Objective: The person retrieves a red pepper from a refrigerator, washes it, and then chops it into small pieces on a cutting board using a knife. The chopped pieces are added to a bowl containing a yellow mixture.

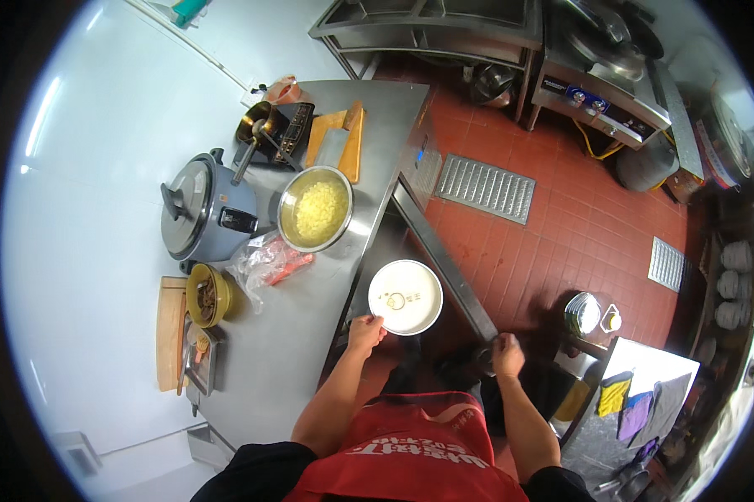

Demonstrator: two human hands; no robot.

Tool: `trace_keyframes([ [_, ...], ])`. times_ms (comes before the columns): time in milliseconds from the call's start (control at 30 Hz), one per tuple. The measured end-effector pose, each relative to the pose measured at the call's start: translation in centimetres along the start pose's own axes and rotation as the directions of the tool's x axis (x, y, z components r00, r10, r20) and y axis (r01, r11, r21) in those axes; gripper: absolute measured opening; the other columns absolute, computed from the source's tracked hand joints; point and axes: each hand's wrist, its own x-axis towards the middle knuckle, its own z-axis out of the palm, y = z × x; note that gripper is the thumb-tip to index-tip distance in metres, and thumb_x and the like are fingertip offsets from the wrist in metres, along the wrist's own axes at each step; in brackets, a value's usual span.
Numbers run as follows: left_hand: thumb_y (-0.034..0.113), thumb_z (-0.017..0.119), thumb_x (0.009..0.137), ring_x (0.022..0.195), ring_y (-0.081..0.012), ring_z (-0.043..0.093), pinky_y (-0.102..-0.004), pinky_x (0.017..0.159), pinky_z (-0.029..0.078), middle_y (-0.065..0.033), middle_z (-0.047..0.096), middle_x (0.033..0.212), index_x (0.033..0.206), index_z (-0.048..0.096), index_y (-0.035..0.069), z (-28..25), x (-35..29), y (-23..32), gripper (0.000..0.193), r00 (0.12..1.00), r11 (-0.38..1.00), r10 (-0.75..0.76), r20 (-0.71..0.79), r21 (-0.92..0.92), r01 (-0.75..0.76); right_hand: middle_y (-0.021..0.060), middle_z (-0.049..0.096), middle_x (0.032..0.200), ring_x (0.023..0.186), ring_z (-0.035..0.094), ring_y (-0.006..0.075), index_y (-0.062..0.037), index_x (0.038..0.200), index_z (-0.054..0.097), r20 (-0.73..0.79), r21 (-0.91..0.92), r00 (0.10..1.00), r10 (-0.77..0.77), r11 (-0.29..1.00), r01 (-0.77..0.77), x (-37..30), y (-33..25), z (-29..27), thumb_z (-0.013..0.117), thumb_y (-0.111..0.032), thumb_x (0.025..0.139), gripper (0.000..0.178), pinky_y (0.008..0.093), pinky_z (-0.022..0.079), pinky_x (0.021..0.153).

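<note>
My left hand [365, 333] pinches the near rim of a round white dish [405, 298] with a small printed design inside. The dish is held level beside the counter's edge, above the opening of the under-counter cabinet. My right hand [507, 355] is closed on the near end of the cabinet's metal door [446, 261], which stands swung out over the floor. The cabinet's inside [383, 243] is dark and mostly hidden by the dish. On the counter nearby sits a steel bowl [349, 219] of chopped pale yellow pieces.
The steel counter [302, 335] also bears a large rice cooker [200, 205], a crumpled plastic bag [264, 266], a yellow bowl [210, 294], a pan [256, 125] and a cutting board [348, 138]. A stove [599, 92] stands far right. Cloths [636, 410] hang at the right.
</note>
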Motion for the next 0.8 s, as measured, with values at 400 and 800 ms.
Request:
trace_keyframes([
  [400, 0.016, 0.061, 0.088, 0.045, -0.0119, 0.052, -0.0284, 0.04, 0.037, -0.0079, 0.063, 0.061, 0.075, 0.063, -0.001, -4.7, -8.5, 6.9, 0.022, 0.995, 0.966, 0.092, 0.021, 0.239, -0.095, 0.0077, 0.071, 0.086, 0.083, 0.067, 0.0166, 0.001, 0.093, 0.071, 0.193, 0.562, 0.97, 0.146, 0.794, -0.231, -7.4, 2.6, -1.9, 0.07, -0.011, 0.086, 0.014, 0.032, 0.052, 0.079],
  [800, 0.017, 0.064, 0.086, 0.044, -0.0115, 0.049, -0.0279, 0.036, 0.033, -0.0086, 0.062, 0.062, 0.074, 0.063, -0.003, 1.4, -3.1, 15.6, 0.023, 0.989, 0.989, 0.121, 0.082, 0.073, -0.127, 0.0039, 0.068, 0.078, 0.072, 0.061, 0.0116, 0.0006, 0.087, 0.071, 0.067, 0.639, 0.937, 0.342, 0.706, -0.304, 3.3, 2.6, -13.5, 0.067, -0.007, 0.086, 0.009, 0.0271, 0.049, 0.068],
])
